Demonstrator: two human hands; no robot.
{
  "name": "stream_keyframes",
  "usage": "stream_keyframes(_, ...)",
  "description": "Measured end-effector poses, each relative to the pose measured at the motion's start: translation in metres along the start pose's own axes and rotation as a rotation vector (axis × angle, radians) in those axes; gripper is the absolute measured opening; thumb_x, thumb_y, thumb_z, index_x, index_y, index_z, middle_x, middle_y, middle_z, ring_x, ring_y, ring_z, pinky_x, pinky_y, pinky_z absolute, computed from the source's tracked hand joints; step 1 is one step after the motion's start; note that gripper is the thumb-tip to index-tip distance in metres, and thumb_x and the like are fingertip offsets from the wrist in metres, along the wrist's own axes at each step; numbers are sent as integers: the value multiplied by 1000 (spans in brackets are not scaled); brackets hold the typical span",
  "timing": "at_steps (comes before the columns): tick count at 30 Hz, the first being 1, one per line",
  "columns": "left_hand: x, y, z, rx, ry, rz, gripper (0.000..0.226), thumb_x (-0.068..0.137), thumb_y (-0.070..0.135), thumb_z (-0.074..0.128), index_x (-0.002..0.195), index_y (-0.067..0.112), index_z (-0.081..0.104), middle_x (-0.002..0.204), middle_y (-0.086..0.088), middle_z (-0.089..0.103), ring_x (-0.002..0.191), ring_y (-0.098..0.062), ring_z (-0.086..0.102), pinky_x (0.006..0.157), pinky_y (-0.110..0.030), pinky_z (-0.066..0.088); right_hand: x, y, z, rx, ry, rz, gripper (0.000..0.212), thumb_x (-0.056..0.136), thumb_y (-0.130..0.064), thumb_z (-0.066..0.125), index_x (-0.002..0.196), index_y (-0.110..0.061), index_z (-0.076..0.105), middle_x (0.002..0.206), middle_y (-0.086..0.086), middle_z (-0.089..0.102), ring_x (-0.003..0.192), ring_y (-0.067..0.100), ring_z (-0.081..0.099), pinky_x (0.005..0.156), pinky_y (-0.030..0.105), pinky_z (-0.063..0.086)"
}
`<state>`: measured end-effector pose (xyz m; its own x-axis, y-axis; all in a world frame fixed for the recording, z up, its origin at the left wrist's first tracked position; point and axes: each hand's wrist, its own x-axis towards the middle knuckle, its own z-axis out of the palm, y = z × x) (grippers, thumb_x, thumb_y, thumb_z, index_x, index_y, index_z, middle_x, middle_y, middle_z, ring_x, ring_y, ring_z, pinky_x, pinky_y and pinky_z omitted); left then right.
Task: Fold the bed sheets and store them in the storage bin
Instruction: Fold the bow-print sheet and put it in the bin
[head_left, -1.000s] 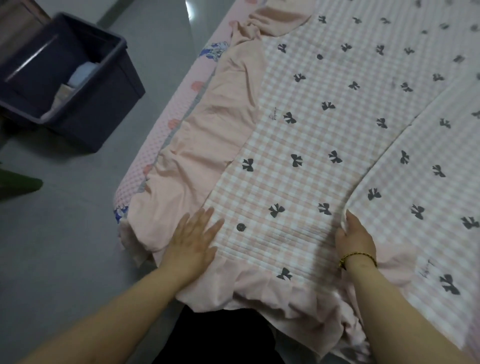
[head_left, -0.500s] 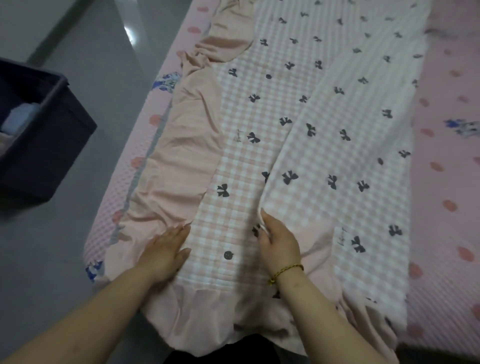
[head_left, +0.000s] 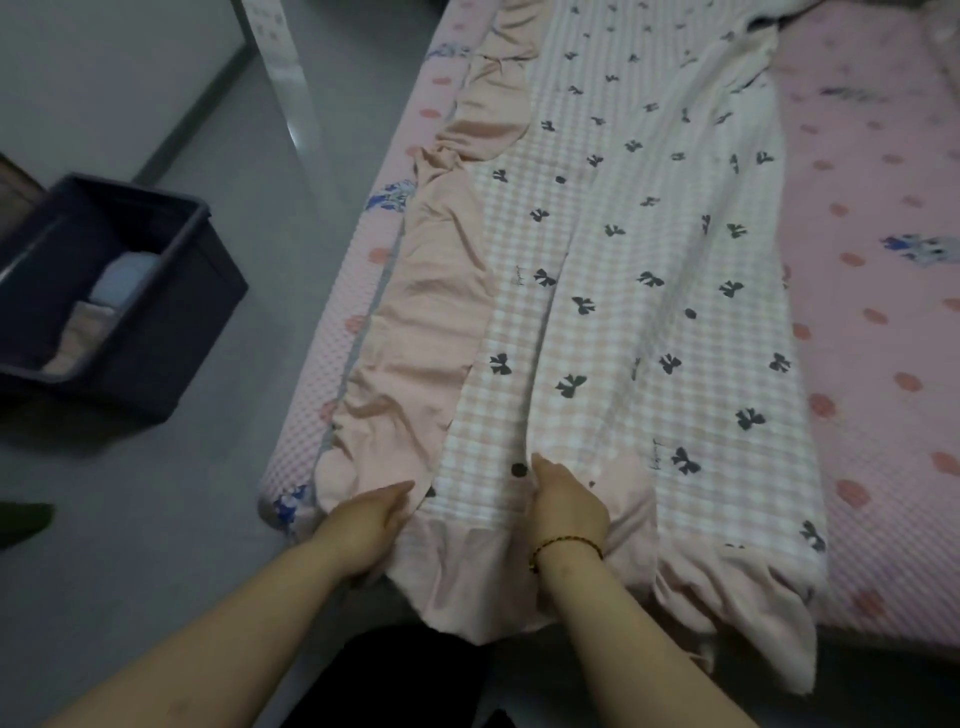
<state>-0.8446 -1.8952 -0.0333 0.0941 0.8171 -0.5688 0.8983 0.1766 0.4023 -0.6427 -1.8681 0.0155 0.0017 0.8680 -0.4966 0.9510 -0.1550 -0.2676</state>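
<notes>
Bed sheet, pink check with bows, lengthwise on the bed; upper fold now drawn further toward 9 o'clock. At 6 o'clock the right hand grips the fold's edge; the left hand, earlier flat, pinches the ruffle. Storage bin on the floor at 9 o'clock.

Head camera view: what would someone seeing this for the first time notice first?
The pink checked sheet with dark bows dominates, lying folded lengthwise along the bed, its plain pink ruffle on the left side. At its near end the left hand is at the ruffle and the right hand holds the edge of the folded-over layer. On the floor to the left stands a dark storage bin with folded fabric inside.
</notes>
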Motion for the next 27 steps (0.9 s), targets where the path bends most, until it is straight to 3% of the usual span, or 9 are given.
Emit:
stream_keyframes(5,-13,8,-38,176,206,286,42,95,14,44,136,18,45,138,-2,50,124,-19,49,99,-21,36,-23,-15,-29,51,122,70,29,97,-16,33,123,-18,48,127,2,52,111,24,54,87,30,43)
stream_keyframes(7,0,8,-56,252,377,552,39,70,12,64,109,13,68,106,-7,70,90,-23,69,75,-31,55,-20,-30,-32,84,170,77,32,98,-15,31,123,-16,50,127,3,52,111,24,54,85,28,42)
stream_keyframes(9,21,4,-72,433,470,660,44,48,27,78,91,17,74,85,-1,74,70,-16,71,59,-26,56,-12,-47,-30,137,204,85,30,98,-18,31,116,-15,55,120,4,56,106,25,56,76,27,40)
stream_keyframes(11,49,5,-92,494,470,759,53,43,25,86,94,18,74,89,1,74,72,-12,71,63,-25,55,-1,-67,-23,161,220,119,29,98,-21,32,114,-16,56,118,4,56,105,26,56,75,28,40)
stream_keyframes(14,87,15,-126,560,447,971,47,56,6,54,97,19,73,96,1,73,78,-12,71,67,-29,56,10,-102,-13,254,274,169,33,96,-29,31,108,-15,58,114,4,57,103,26,55,68,27,32)
stream_keyframes(16,105,23,-145,625,369,1073,52,63,9,36,97,20,73,97,1,73,82,-12,71,68,-31,56,16,-126,-9,315,334,169,38,93,-29,28,108,-14,59,113,6,58,103,26,55,70,29,32)
stream_keyframes(19,123,41,-160,716,328,1224,55,64,17,31,97,20,74,97,0,73,85,-15,71,69,-34,56,21,-151,-10,329,430,176,45,86,-25,28,113,-17,63,108,6,63,97,25,59,77,30,42)
stream_keyframes(22,142,69,-162,811,255,1318,46,64,15,39,90,19,76,90,1,74,80,-16,72,68,-37,56,20,-143,-5,297,594,251,27,70,-15,49,81,-23,73,66,-1,66,54,20,63,45,19,44)
stream_keyframes(27,175,91,-161,955,207,1497,33,64,15,45,73,21,77,74,9,73,69,-11,71,68,-40,56,14,-121,10,126,586,318,30,64,-27,40,66,-36,68,49,-11,56,38,7,51,35,13,31)
